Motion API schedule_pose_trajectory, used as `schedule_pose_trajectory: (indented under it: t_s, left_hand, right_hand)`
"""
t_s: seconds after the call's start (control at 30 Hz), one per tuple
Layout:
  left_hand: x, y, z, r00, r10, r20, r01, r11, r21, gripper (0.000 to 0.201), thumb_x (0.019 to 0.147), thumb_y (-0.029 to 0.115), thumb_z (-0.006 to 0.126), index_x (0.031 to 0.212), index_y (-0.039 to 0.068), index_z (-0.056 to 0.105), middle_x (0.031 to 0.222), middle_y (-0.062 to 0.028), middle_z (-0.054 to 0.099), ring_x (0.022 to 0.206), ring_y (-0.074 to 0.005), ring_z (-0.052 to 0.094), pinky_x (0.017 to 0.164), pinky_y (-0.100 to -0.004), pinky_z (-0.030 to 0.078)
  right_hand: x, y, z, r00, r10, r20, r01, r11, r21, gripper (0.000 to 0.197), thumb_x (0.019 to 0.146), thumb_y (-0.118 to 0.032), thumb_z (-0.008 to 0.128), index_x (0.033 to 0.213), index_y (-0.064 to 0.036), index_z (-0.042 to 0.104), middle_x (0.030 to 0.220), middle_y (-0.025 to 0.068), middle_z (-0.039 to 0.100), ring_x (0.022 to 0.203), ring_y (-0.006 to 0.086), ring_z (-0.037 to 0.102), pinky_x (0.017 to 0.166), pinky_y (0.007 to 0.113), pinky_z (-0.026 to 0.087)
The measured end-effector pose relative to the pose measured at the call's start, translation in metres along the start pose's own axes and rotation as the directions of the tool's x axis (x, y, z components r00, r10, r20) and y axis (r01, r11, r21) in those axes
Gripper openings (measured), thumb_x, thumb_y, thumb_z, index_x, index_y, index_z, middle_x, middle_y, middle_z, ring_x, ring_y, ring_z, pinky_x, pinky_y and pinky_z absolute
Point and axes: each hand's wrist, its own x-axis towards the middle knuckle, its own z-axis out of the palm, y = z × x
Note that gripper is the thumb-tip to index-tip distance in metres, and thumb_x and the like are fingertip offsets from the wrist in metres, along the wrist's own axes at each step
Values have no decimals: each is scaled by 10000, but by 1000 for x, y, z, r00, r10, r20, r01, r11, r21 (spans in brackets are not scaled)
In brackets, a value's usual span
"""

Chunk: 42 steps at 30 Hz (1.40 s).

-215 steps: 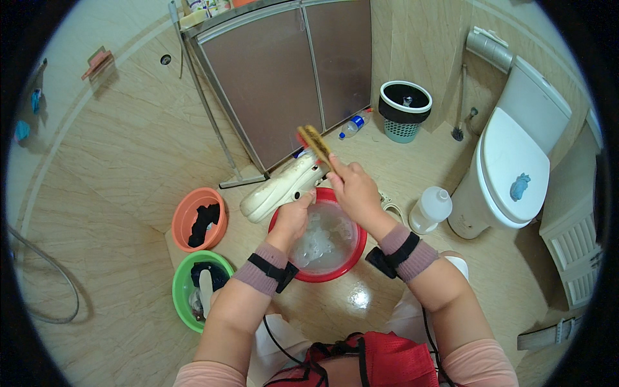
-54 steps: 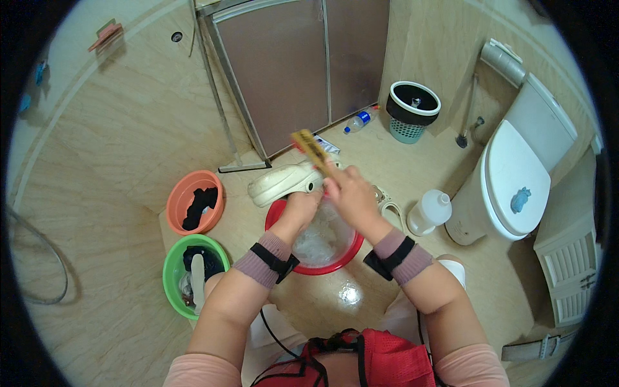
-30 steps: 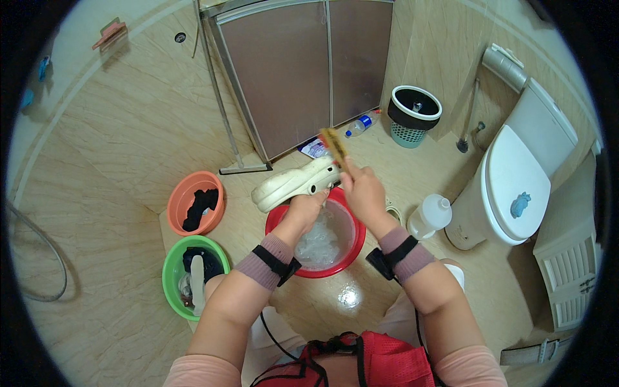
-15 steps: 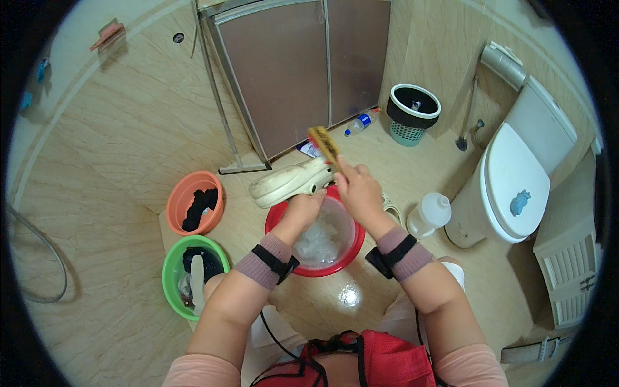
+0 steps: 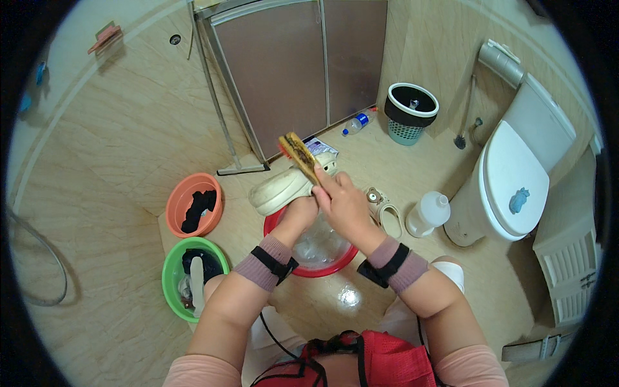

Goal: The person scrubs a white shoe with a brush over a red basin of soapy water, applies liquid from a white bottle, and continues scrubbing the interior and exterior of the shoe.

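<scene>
My left hand [image 5: 300, 214] is closed around a cream-white clog [image 5: 277, 192], its fingers partly hidden beneath the shoe. The clog is held tilted above a red basin [image 5: 325, 270] of cloudy, sudsy water. In my right hand [image 5: 343, 206] is a yellowish wooden scrub brush [image 5: 298, 155], gripped by one end. The brush lies across the upper side of the clog; whether its bristles touch the shoe cannot be told. A second clog [image 5: 391, 221], with a small bear-like charm, rests on the floor right of the basin.
Left stand an orange basin [image 5: 169, 218] with black cloth and a green basin [image 5: 169, 284] with dark items. A white jug [image 5: 430, 214] and toilet [image 5: 516, 174] are right. Behind are a squeegee [image 5: 244, 170], plastic bottle [image 5: 358, 122], flat packet [image 5: 320, 147] and trash bin [image 5: 405, 132].
The brush and my right hand have moved left and lower, from the clog's far end to over its middle. The clog has shifted slightly down, and the second clog shows more.
</scene>
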Motion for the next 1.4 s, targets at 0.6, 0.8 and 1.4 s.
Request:
schedule_pose_trajectory:
  t_s: [0.6, 0.8, 1.4]
  left_hand:
    - [6, -13, -2, 993, -114, -25, 115, 992, 50, 390, 925, 66, 584, 1308, 4, 542, 1256, -126, 607, 1129, -217, 568, 968, -336, 446]
    - [3, 0, 11, 999, -41, -9, 39, 979, -200, 359, 935, 58, 570, 1287, -13, 551, 1217, -106, 622, 1062, -181, 596, 891, -302, 478]
    - [3, 8, -7, 961, -272, 57, 254, 773, -582, 326, 912, 5, 592, 1237, -3, 577, 1162, -96, 647, 1024, -196, 621, 873, -332, 498]
  right_hand:
    - [7, 12, 4, 999, 28, 26, -25, 997, -79, 398, 917, -292, 602, 1291, -156, 612, 905, 155, 598, 771, 371, 629, 664, 451, 515]
    - [21, 41, -8, 976, 217, -14, -217, 969, -115, 391, 916, -276, 597, 1285, -150, 613, 897, 175, 609, 781, 374, 623, 684, 465, 512]
    - [3, 1, 0, 998, 19, 60, -18, 1000, -7, 420, 909, -282, 618, 1306, -146, 595, 928, 153, 608, 747, 364, 626, 655, 465, 512]
